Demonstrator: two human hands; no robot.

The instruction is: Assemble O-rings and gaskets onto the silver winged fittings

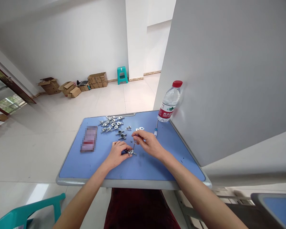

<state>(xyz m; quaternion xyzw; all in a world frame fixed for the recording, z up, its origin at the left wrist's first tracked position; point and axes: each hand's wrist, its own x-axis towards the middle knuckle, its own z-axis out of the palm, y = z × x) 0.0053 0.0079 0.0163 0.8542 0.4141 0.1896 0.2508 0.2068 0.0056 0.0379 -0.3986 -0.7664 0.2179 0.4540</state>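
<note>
My left hand (118, 154) pinches a small metal fitting (131, 152) against the blue desk top (152, 173). My right hand (147, 143) has its fingers closed round the handle of a screwdriver (134, 144), whose shaft points down and meets the fitting. Just beyond the hands are two fittings with dark round centres (121, 134). A heap of several similar metal fittings (111, 124) lies farther back. Flat metal plates (141, 128) and a small metal piece (128, 128) rest behind my right hand. A tiny loose part (131, 141) lies near the screwdriver.
A water bottle with a red cap (169, 103) stands at the back right against the grey panel (219, 89). Beside it lies a second screwdriver (155, 129). A phone-like flat object (89, 139), blurred, is at the left. Cardboard boxes (97, 80) and teal stools (122, 75) stand on the floor.
</note>
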